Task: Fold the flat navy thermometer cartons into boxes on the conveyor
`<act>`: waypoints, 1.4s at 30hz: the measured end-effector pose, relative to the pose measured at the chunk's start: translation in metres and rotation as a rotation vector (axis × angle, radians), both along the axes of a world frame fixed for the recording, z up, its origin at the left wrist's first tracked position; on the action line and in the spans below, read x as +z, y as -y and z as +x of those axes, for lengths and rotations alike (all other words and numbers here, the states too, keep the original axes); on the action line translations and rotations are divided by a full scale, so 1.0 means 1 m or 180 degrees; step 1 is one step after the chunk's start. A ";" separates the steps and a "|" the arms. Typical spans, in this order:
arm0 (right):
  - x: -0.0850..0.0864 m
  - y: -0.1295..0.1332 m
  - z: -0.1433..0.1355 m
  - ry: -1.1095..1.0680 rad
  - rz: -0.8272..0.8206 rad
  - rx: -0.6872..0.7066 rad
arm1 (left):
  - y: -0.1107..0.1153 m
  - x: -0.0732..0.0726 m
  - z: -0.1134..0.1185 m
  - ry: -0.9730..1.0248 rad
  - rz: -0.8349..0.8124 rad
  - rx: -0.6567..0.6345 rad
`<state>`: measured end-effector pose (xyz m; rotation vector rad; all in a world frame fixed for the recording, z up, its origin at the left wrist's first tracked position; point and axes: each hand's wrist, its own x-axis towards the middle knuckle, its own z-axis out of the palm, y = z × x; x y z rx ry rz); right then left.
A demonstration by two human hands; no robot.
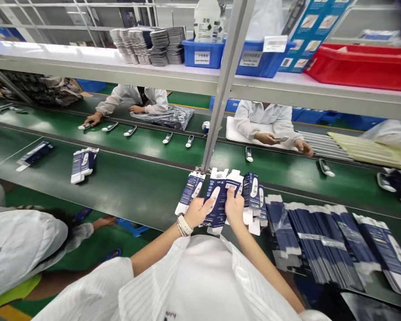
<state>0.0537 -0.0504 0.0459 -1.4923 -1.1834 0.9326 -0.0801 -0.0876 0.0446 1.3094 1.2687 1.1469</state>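
Over the green counter [137, 191], the left hand [198, 213] and right hand [234, 207] both grasp a navy-and-white carton [217, 200], thumbs on its front, its end flaps open. The carton shows a white device picture and lettering too small to read in full. Another printed carton [191, 191] lies just beside the left hand, and upright-looking cartons [253, 191] are near the right. Further right, stacks of flattened cartons [324, 245] carry clear bands. Two more groups of cartons [83, 166] lie well apart on the left.

On the shelf [70, 58] above, a white bottle [205, 20] reads "酒精"; it stands at a blue bin [200, 47] with a white label. A second blue bin [257, 64], also labelled, holds clear plastic, and a red bin [367, 67] sits at the right. Grey stacks [150, 47] fill the shelf's middle.

Beyond the counter, a green belt [143, 142] bears spaced handheld devices [167, 137]. Two co-workers [265, 118] in white coats face it; the floor [103, 240] is green.
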 end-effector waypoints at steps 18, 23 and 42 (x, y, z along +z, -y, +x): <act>0.025 0.030 -0.002 -0.1269 0.0554 -0.0156 | 0.013 0.004 0.039 -0.0290 0.0731 -0.0396; 0.025 0.032 0.006 -0.1053 0.0856 -0.0067 | 0.013 0.016 0.043 0.0818 0.0250 -0.0230; 0.016 0.038 0.003 -0.0805 0.1883 -0.0206 | 0.012 0.039 0.048 0.0628 0.0211 0.0392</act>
